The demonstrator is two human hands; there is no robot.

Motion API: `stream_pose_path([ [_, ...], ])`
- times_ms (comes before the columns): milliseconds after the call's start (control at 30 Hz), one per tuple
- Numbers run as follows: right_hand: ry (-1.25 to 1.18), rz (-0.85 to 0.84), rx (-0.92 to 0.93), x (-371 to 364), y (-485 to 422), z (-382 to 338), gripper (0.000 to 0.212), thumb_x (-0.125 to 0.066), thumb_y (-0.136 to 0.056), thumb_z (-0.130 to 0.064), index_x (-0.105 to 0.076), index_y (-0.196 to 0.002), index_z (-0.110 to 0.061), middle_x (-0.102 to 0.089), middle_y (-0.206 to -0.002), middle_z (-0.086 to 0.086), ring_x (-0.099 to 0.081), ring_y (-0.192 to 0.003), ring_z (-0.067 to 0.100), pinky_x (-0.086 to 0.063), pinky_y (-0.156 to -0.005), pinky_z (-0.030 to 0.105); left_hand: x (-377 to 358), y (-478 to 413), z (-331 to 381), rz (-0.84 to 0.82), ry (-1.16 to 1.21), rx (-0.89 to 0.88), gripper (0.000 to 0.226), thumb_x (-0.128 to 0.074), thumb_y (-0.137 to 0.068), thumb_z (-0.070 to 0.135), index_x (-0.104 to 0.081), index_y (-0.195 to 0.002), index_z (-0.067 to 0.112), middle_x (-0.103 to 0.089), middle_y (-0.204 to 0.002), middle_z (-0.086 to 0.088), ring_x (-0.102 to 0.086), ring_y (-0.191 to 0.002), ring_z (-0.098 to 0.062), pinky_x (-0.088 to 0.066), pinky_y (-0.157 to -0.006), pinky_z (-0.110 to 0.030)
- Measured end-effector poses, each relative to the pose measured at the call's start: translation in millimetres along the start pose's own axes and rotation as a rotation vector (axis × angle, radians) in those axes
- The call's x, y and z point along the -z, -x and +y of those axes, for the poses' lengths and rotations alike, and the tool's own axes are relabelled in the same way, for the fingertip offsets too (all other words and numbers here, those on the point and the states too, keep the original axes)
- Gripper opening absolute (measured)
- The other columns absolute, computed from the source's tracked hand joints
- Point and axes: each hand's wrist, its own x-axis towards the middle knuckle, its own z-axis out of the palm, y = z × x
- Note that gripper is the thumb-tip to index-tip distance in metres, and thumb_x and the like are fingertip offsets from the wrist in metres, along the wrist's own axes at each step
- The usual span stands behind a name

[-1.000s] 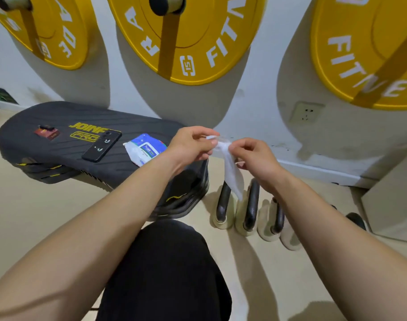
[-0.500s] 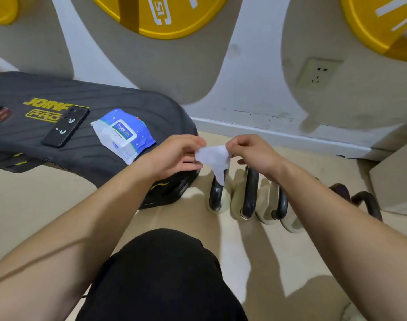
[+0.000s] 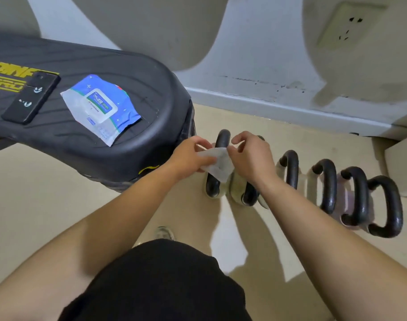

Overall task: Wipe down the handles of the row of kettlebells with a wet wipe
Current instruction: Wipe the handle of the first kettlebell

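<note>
A row of several kettlebells with black handles stands on the beige floor along the wall, from the leftmost handle [image 3: 221, 140] to the rightmost one [image 3: 388, 205]. A white wet wipe [image 3: 217, 164] is stretched between my left hand [image 3: 188, 158] and my right hand [image 3: 251, 156], both pinching it just above the two leftmost kettlebells. The wipe hangs over the first handle and hides its middle. My right forearm crosses over the second kettlebell [image 3: 247, 195].
A black padded bench [image 3: 151, 93] lies left of the kettlebells and carries a blue wet-wipe pack [image 3: 100, 105] and a black phone [image 3: 31, 98]. The white wall with a socket [image 3: 346, 26] runs behind. A beige box corner [image 3: 404, 163] sits at right. My shoe [image 3: 164, 232] rests on the floor.
My view has tilted down and closer; the yellow plates have left the frame. Both hands have lowered with the wipe onto the leftmost kettlebell handles, and more of the row shows at right.
</note>
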Motion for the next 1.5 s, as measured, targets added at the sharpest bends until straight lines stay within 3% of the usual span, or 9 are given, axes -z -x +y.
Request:
stream_pose_path([
  [100,-0.076,-0.005,-0.026,-23,19,7,0.015,-0.055,-0.093,-0.018,-0.062,-0.106,-0.015,-0.068,-0.099,0.004,-0.063,-0.093,0.023,-0.046,-0.075,0.030,-18,-4,-9,0.217,-0.060,0.006,0.041,-0.075,-0.084,0.034,-0.052,-0.113,0.016,-0.057,-0.107,-0.002,-0.059,-0.093,-0.017,-0.057,-0.072,-0.029],
  [233,-0.309,-0.082,-0.207,-47,35,11,0.039,-0.051,-0.101,-0.031,-0.052,-0.137,-0.016,-0.063,-0.110,-0.005,-0.059,-0.095,0.013,-0.042,-0.080,0.025,-22,-6,-25,0.378,-0.451,-0.165,0.012,-0.070,-0.088,0.031,-0.065,-0.099,0.028,-0.054,-0.112,0.003,-0.058,-0.100,-0.017,-0.054,-0.086,-0.034],
  [367,-0.548,-0.073,-0.260,-68,25,11,0.031,-0.046,-0.105,-0.033,-0.064,-0.116,-0.010,-0.070,-0.099,0.002,-0.067,-0.091,0.019,-0.051,-0.076,0.031,-28,1,-37,0.235,-0.272,-0.133,0.022,-0.060,-0.096,0.028,-0.075,-0.110,0.022,-0.070,-0.104,0.002,-0.066,-0.096,-0.014,-0.056,-0.090,-0.040],
  [533,-0.522,-0.048,-0.333,-75,-16,-2,0.032,-0.036,-0.104,-0.034,-0.059,-0.097,-0.014,-0.066,-0.089,0.006,-0.062,-0.080,0.017,-0.052,-0.074,0.035,-30,-13,-27,0.203,-0.013,-0.004,0.024,-0.056,-0.094,0.034,-0.076,-0.093,0.020,-0.074,-0.082,0.001,-0.070,-0.081,-0.018,-0.060,-0.081,-0.046],
  [700,-0.462,-0.050,-0.325,-84,-8,0,0.045,-0.026,-0.108,-0.042,-0.058,-0.104,-0.010,-0.066,-0.088,0.007,-0.064,-0.079,0.019,-0.049,-0.072,0.035,-28,-9,-31,0.156,0.055,0.008,0.033,-0.066,-0.089,0.043,-0.077,-0.087,0.012,-0.076,-0.079,-0.006,-0.075,-0.078,-0.024,-0.062,-0.079,-0.043],
  [900,-0.393,-0.081,-0.236,-96,25,15,0.056,-0.026,-0.103,-0.050,-0.052,-0.120,-0.004,-0.068,-0.105,0.015,-0.067,-0.096,0.031,-0.054,-0.089,0.046,-18,3,-54,-0.021,0.121,-0.011,0.030,-0.065,-0.096,0.025,-0.074,-0.090,-0.002,-0.073,-0.086,-0.025,-0.071,-0.078,-0.020,-0.061,-0.077,-0.037],
  [1100,-0.457,-0.072,-0.292,-88,-29,2,0.080,-0.016,-0.080,-0.066,-0.057,-0.120,-0.010,-0.066,-0.113,0.015,-0.066,-0.100,0.028,-0.054,-0.094,0.050,-22,-22,-32,0.045,0.056,-0.051,0.027,-0.061,-0.094,0.038,-0.076,-0.089,0.016,-0.076,-0.082,-0.001,-0.074,-0.085,-0.015,-0.061,-0.083,-0.037],
  [1300,-0.453,-0.030,-0.158,-104,50,26,0.041,-0.029,-0.107,-0.049,-0.048,-0.116,-0.013,-0.063,-0.096,-0.002,-0.064,-0.087,0.017,-0.051,-0.077,0.040,-27,16,-76,-0.060,0.151,-0.041,0.018,-0.064,-0.096,0.017,-0.069,-0.108,0.005,-0.074,-0.090,0.001,-0.069,-0.081,0.000,-0.052,-0.076,-0.017],
  [1500,-0.370,0.042,0.008,-145,86,77,0.035,-0.033,-0.105,-0.044,-0.051,-0.133,-0.033,-0.059,-0.127,-0.016,-0.048,-0.130,0.016,-0.047,-0.105,0.045,-31,32,-102,0.027,-0.207,-0.136,0.030,-0.076,-0.085,0.032,-0.072,-0.114,0.033,-0.073,-0.106,0.015,-0.063,-0.100,-0.002,-0.049,-0.088,-0.025],
])
